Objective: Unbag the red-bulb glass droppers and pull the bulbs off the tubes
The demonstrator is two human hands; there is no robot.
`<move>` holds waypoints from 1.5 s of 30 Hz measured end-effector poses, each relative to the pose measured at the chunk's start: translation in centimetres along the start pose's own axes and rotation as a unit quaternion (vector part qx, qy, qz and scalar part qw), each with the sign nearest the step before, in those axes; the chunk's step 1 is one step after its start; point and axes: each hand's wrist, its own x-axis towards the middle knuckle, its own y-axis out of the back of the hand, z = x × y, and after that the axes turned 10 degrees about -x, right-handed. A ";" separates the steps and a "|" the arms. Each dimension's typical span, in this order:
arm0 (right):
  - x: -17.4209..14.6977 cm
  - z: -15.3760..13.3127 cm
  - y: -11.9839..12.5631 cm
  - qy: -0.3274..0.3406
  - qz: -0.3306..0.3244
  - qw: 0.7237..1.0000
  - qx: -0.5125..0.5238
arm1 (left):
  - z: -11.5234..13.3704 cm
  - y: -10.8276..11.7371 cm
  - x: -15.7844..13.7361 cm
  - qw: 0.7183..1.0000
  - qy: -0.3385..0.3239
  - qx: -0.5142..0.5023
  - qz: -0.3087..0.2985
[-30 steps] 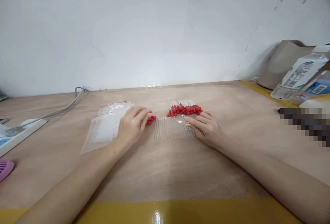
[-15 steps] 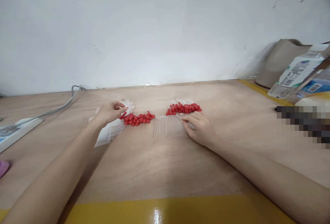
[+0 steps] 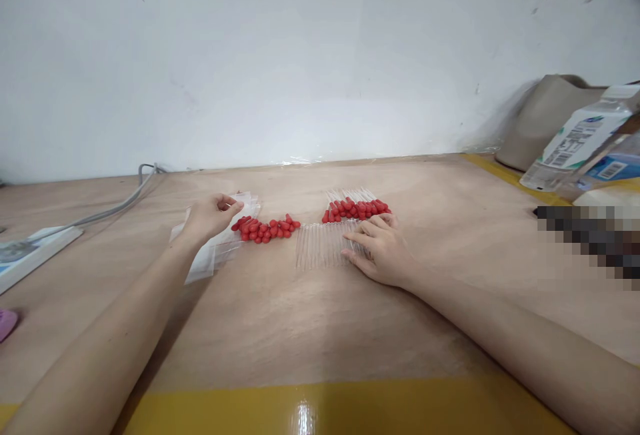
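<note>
My left hand [image 3: 210, 213] hovers over the clear plastic bags [image 3: 213, 255], fingers curved and slightly apart, with nothing visible in it. Just right of it lies a loose pile of red rubber dropper bulbs [image 3: 265, 229]. My right hand [image 3: 377, 245] rests with spread fingers on the right end of a row of clear thin tubes [image 3: 323, 245], which lie side by side. Behind that row, droppers with red bulbs [image 3: 357, 209] are laid together, their clear stems pointing to the wall. The right hand's fingers partly cover the tubes.
A power strip [image 3: 37, 255] with a grey cable [image 3: 120, 207] lies at left, near a pink object [image 3: 7, 323]. At right stand a plastic bottle [image 3: 575, 145] and a grey-beige container [image 3: 535, 121]. A white wall [image 3: 320, 61] closes off the table's back.
My right fingers have spread out over the tubes from a pinch. The red bit at my left fingertips is no longer there, and that hand has shifted slightly left.
</note>
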 end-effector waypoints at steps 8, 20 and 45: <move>0.0 0.0 0.6 -0.018 -0.024 0.999 0.016 | 2.5 0.4 -1.0 0.997 -0.032 0.040 0.065; -1.0 0.8 0.4 -0.059 0.049 0.997 0.017 | 10.2 -4.9 -6.8 0.939 -0.340 0.019 -0.053; -1.0 2.2 0.8 0.071 -0.062 0.993 0.072 | 15.0 -12.1 -2.6 0.955 -0.281 0.065 -0.071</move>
